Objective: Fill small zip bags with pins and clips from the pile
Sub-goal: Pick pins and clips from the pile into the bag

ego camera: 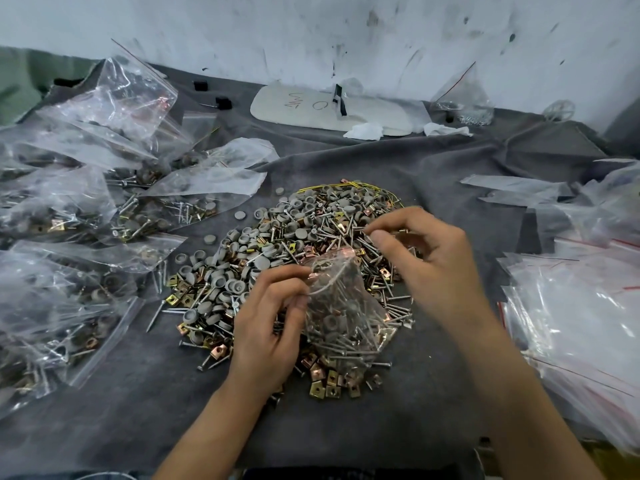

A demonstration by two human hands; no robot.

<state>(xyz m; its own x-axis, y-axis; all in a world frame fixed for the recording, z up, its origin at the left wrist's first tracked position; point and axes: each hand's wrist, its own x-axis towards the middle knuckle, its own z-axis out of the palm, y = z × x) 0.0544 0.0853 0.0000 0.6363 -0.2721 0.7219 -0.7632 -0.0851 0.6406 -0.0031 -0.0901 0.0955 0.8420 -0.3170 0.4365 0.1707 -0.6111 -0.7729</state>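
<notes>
A pile (277, 244) of silver pins, grey round caps and brass and copper square clips lies on the grey cloth in the middle. My left hand (273, 317) pinches the left rim of a small clear zip bag (343, 306), which hangs over the pile and holds pins, caps and clips. My right hand (415, 251) hovers just above the bag's mouth, its thumb and fingers pinching a few silver pins.
Several filled zip bags (69, 209) lie heaped on the left. A stack of flat zip bags with nothing in them (581, 306) lies at the right. A white board (329, 109) and crumpled tissue sit by the stained wall at the back. Grey cloth (433, 174) covers the table.
</notes>
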